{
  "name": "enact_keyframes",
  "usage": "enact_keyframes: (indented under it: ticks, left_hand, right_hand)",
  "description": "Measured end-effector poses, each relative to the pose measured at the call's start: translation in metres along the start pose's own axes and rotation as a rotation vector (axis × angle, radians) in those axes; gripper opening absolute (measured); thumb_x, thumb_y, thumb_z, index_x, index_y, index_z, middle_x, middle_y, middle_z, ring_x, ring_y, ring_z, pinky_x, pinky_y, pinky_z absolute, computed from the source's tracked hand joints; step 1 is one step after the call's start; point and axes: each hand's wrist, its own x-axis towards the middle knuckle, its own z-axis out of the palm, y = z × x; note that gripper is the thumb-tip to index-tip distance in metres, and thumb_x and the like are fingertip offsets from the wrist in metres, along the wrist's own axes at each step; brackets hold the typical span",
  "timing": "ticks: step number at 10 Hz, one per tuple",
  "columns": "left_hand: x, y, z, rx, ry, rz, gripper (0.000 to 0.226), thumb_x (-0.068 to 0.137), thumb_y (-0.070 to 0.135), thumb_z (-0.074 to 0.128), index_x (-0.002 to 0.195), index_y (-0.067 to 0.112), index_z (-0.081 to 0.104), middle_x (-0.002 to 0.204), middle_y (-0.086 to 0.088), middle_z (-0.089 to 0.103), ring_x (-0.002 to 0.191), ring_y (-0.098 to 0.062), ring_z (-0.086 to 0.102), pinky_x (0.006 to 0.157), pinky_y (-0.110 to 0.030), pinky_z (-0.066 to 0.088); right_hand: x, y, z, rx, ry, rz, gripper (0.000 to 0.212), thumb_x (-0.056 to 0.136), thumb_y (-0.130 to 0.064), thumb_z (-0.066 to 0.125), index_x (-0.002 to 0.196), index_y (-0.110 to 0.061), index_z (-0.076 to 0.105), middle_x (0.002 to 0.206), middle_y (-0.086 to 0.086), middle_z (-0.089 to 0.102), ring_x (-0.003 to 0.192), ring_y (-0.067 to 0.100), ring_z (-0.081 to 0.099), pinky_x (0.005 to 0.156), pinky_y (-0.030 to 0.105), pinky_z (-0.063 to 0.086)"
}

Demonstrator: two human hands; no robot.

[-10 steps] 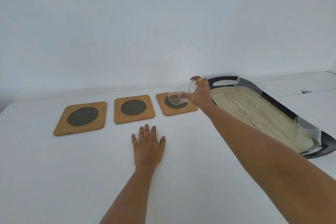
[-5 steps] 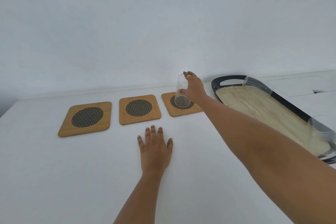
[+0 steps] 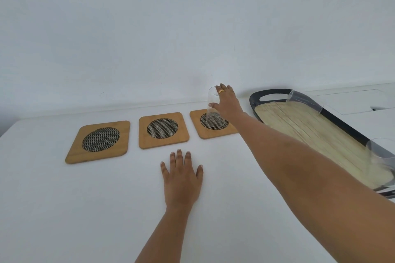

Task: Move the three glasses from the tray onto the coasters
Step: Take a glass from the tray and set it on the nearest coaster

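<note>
Three wooden coasters with round mesh centres are laid in a row on the white table [image 3: 64, 209]. The left coaster [image 3: 98, 141] and the middle coaster [image 3: 163, 130] are bare. In front of the middle coaster, the left hand [image 3: 181, 179] is laid flat on the table, palm down, fingers spread, with nothing held. On the right coaster [image 3: 211, 125] a clear glass [image 3: 213, 111] is stood upright on the mesh, and its upper part is gripped by the fingers and thumb of the right hand [image 3: 227, 103], on which a ring is worn. Further right, two more glasses are seen on the tray [image 3: 342, 126]: the far glass [image 3: 305, 101] and the near glass [image 3: 382, 158].
</note>
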Motion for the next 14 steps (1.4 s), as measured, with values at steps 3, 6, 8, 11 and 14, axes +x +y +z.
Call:
enact_keyframes:
  ticks: [3,6,8,11,14]
  left_hand:
    - [0.000,0.001,0.000,0.001,0.004,-0.003,0.060,0.097,0.048,0.023,0.149,0.018,0.017,0.159,-0.006,0.014,0.148,-0.023,0.006,0.119,-0.049,0.004]
    - [0.000,0.001,0.000,0.008,0.007,-0.003,0.060,0.097,0.048,0.023,0.149,0.018,0.017,0.159,-0.007,0.014,0.148,-0.022,0.006,0.119,-0.049,0.004]
    - [-0.001,0.000,0.001,0.008,0.010,-0.004,0.060,0.097,0.048,0.023,0.148,0.018,0.017,0.159,-0.007,0.014,0.148,-0.023,0.006,0.119,-0.049,0.004]
    - [0.000,0.001,0.001,0.006,0.013,-0.004,0.060,0.097,0.048,0.023,0.148,0.018,0.017,0.159,-0.007,0.014,0.148,-0.023,0.006,0.119,-0.049,0.004]
    - [-0.010,0.009,-0.001,0.004,0.026,0.031,0.060,0.097,0.048,0.023,0.148,0.018,0.017,0.159,-0.007,0.014,0.148,-0.022,0.007,0.119,-0.049,0.004]
  right_hand:
    - [0.005,0.004,-0.001,0.007,-0.008,-0.006,0.067,0.091,-0.022,0.058,0.147,-0.008,0.023,0.159,0.005,0.016,0.148,0.024,0.003,0.115,0.041,0.022]
    - [0.003,0.005,0.002,0.007,0.023,-0.014,0.067,0.091,-0.024,0.058,0.146,-0.007,0.024,0.158,0.006,0.018,0.147,0.024,0.009,0.115,0.040,0.025]
    - [0.001,0.001,0.002,0.011,0.048,-0.008,0.066,0.091,-0.023,0.058,0.146,-0.006,0.026,0.157,0.008,0.020,0.146,0.024,0.012,0.114,0.038,0.027]
    - [0.000,-0.004,0.007,0.046,0.073,0.037,0.065,0.092,-0.022,0.057,0.146,-0.006,0.025,0.157,0.008,0.020,0.146,0.024,0.010,0.115,0.039,0.027]
    - [-0.030,0.003,-0.003,0.078,0.201,-0.003,0.080,0.089,-0.036,0.059,0.149,-0.008,0.013,0.160,0.009,0.007,0.148,0.026,-0.002,0.120,0.043,0.013]
